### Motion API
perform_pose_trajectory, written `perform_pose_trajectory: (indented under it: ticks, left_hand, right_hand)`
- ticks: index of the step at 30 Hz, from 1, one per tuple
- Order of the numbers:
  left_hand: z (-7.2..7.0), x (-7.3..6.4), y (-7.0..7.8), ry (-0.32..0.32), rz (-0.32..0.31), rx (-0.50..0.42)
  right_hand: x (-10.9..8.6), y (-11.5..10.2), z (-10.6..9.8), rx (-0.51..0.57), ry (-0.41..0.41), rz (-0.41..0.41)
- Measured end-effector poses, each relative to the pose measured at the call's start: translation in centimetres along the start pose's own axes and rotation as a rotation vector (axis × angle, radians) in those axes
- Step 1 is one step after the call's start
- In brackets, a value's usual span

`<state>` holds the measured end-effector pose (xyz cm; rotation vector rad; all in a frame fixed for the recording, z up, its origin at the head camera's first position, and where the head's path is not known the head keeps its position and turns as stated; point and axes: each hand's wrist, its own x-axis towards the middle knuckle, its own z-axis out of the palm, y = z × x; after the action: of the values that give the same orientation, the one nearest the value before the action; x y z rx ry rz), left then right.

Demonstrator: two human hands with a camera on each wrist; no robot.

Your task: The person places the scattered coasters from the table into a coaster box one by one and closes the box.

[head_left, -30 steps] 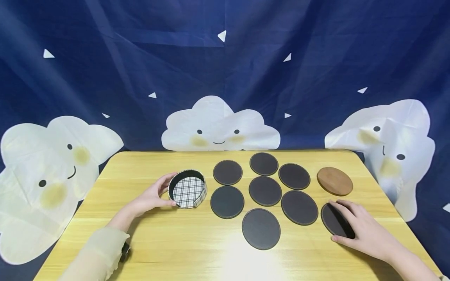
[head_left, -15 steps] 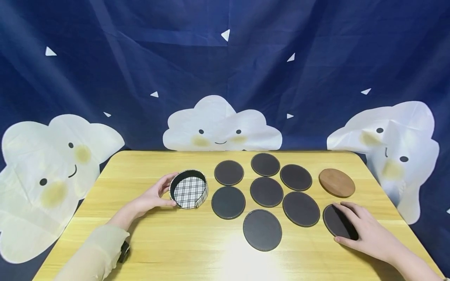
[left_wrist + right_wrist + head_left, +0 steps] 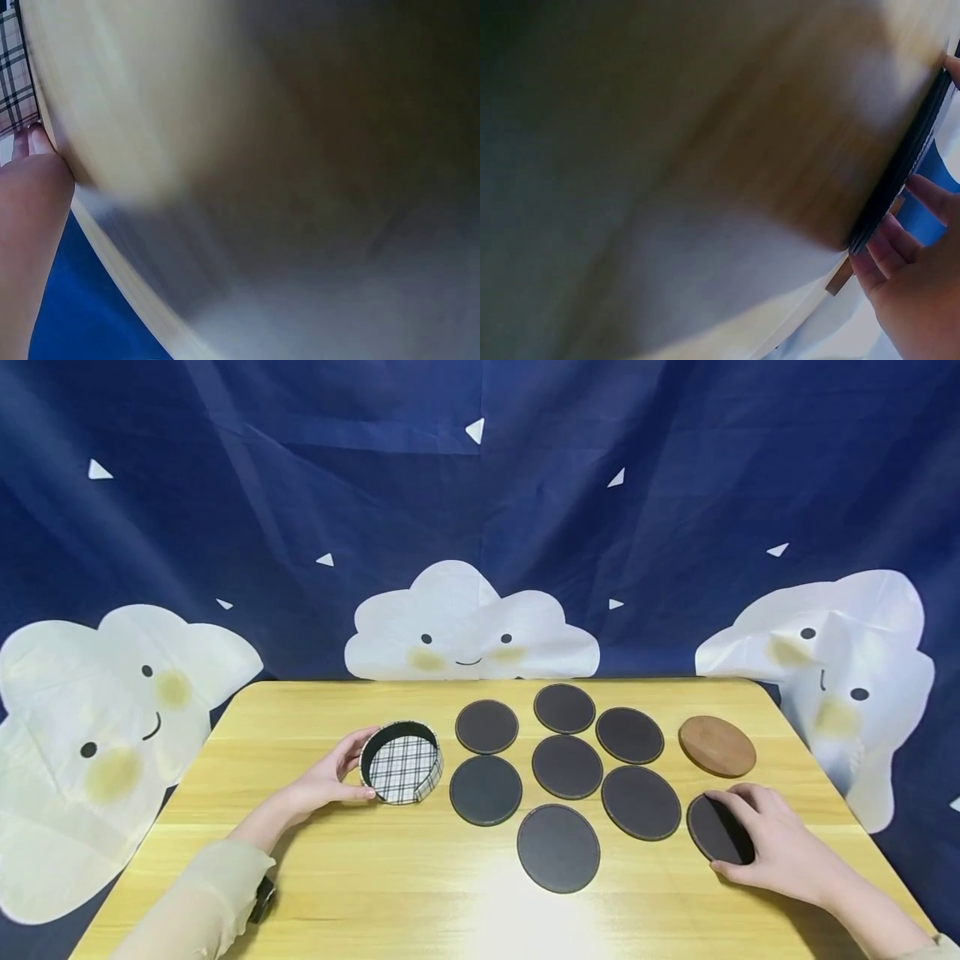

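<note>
On the left of the table, my left hand [image 3: 330, 781] holds a round open box [image 3: 405, 767], its thumb and fingers spread around the near side. Black-and-white plaid lines the bottom, and the inner wall is black. At the right, my right hand [image 3: 780, 843] grips a black round coaster [image 3: 716, 828] by its edge, palm arched over and hiding part of it. In the right wrist view the black edge [image 3: 900, 165] looks layered, with fingertips against it. The left wrist view shows only a corner of plaid [image 3: 15, 75] beside the fingers.
Several black round coasters lie flat between the hands, among them a front one [image 3: 558, 848] and a back one [image 3: 564, 708]. A brown wooden disc [image 3: 717, 746] lies behind my right hand. The wooden table [image 3: 337, 893] ends at a blue cloud-print curtain [image 3: 300, 485].
The fingers of my right hand have bent a little more over the coaster's edge. My left hand and the box stay in place; the head view shifts slightly.
</note>
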<state>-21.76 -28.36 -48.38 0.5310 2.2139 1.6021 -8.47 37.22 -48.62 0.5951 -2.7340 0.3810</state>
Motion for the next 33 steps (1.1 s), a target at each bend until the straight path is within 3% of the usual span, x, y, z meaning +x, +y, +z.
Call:
perform_pose_trajectory:
  ticks: [14, 26, 33]
  left_hand:
    - [0.0, -0.1, -0.1, -0.002, 0.008, 0.000]
    - [0.3, 0.2, 0.2, -0.002, 0.003, -0.010]
    - [0.9, 0.0, 0.8, 0.047, -0.063, -0.028]
  right_hand:
    - [1.0, -0.5, -0.3, -0.089, -0.063, 0.004]
    - [1.3, -0.9, -0.6, -0.078, -0.089, 0.023]
    - [1.1, -0.8, -0.4, -0.068, -0.082, 0.040]
